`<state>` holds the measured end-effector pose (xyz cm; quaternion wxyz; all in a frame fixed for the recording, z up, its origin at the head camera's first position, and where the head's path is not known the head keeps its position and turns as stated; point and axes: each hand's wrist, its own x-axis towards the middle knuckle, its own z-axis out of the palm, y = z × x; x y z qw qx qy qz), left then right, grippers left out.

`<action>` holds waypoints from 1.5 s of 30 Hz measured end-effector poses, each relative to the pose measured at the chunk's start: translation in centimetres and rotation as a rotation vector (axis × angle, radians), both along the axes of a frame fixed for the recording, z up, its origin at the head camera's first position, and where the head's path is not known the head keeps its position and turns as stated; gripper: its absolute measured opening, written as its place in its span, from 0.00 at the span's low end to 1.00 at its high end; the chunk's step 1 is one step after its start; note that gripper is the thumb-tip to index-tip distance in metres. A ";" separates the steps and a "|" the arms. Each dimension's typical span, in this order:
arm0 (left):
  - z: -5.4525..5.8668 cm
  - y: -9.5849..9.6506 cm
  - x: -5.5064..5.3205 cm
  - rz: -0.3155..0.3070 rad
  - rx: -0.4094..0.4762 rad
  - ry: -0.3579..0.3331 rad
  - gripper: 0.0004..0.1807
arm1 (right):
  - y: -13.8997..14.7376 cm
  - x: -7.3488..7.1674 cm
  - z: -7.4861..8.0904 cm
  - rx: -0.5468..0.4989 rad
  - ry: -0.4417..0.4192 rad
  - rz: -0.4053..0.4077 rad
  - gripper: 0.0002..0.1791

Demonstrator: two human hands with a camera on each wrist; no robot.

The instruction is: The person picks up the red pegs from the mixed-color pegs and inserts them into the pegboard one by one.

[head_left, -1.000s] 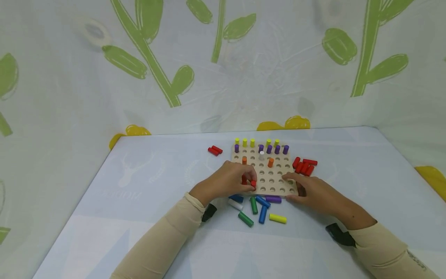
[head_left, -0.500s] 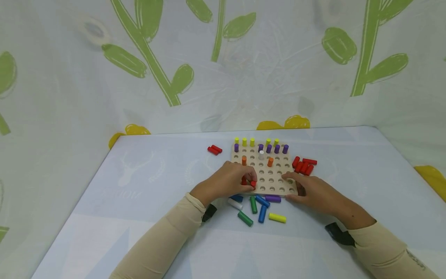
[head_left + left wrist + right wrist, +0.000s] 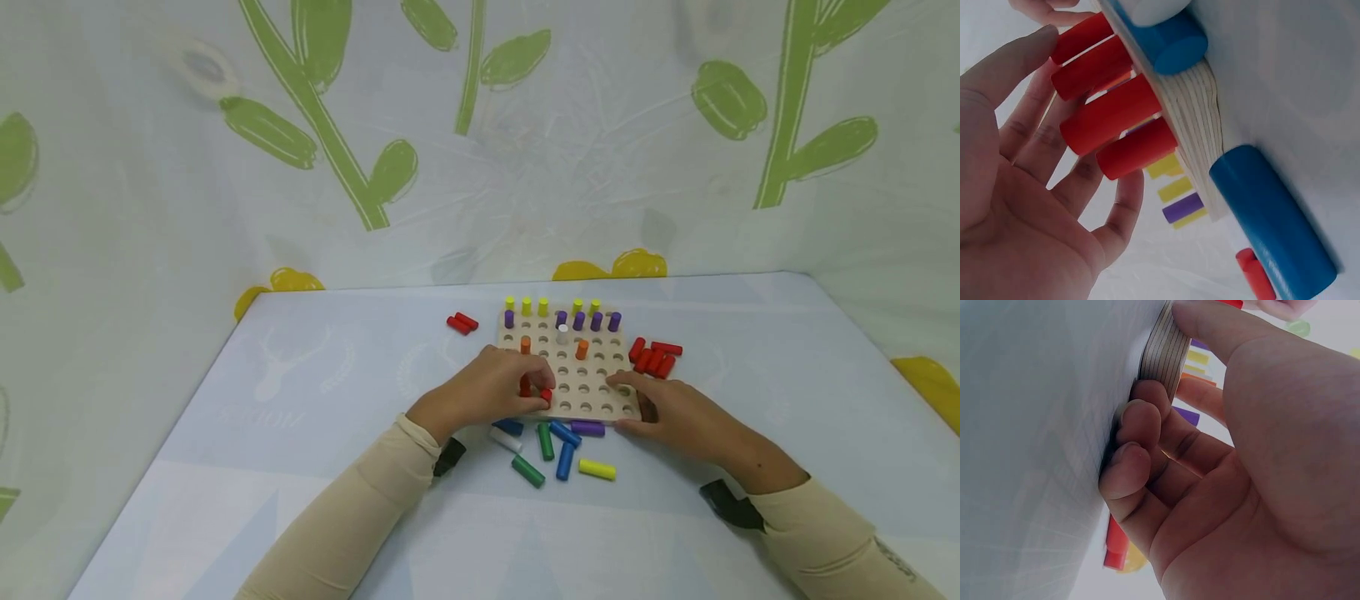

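Note:
A wooden pegboard (image 3: 574, 397) lies on the table between my hands, with round holes and coloured pegs standing in it. My left hand (image 3: 491, 387) is at its front left corner, thumb and a fingertip pinching a red peg (image 3: 547, 396) that stands in the board. The left wrist view shows this red peg (image 3: 1082, 37) at the end of a line of several red pegs (image 3: 1110, 115); the other fingers curve behind them. At the right edge, my right hand (image 3: 678, 417) holds the board, thumb at the front edge (image 3: 1166, 350) and index finger on top, other fingers curled beside it.
Loose blue, green, white, purple and yellow pegs (image 3: 597, 469) lie before the board. Several red pegs (image 3: 655, 362) lie to its right, and two red pegs (image 3: 458, 325) beyond its left side. Yellow and purple pegs (image 3: 579, 321) fill parts of the back rows. A patterned curtain hangs behind.

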<state>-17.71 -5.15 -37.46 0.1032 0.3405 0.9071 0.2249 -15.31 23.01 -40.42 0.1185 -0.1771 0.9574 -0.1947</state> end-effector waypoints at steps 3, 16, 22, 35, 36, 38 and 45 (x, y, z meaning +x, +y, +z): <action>0.2 -0.2 -0.2 0.017 0.022 -0.019 0.11 | 0.0 0.0 0.0 -0.002 0.004 0.003 0.37; 0.7 -1.6 -1.1 0.152 0.072 -0.017 0.06 | 0.0 -0.1 0.0 -0.003 0.006 0.005 0.37; 0.8 -2.8 -1.8 0.197 0.091 0.020 0.08 | 0.0 -0.1 -0.1 0.001 0.001 -0.001 0.38; 0.4 -5.0 -3.4 0.342 0.056 0.045 0.20 | -0.1 0.1 0.0 -0.002 -0.007 -0.008 0.38; 0.4 -5.2 -3.4 0.353 0.044 0.044 0.22 | -0.1 0.1 0.0 0.001 -0.007 -0.007 0.38; 0.4 -5.5 -3.6 0.372 0.027 0.042 0.24 | -0.1 0.1 0.1 0.003 -0.007 -0.007 0.38; -0.2 -6.6 -4.5 0.412 0.002 0.028 0.24 | -0.1 0.0 0.1 0.000 -0.003 0.000 0.38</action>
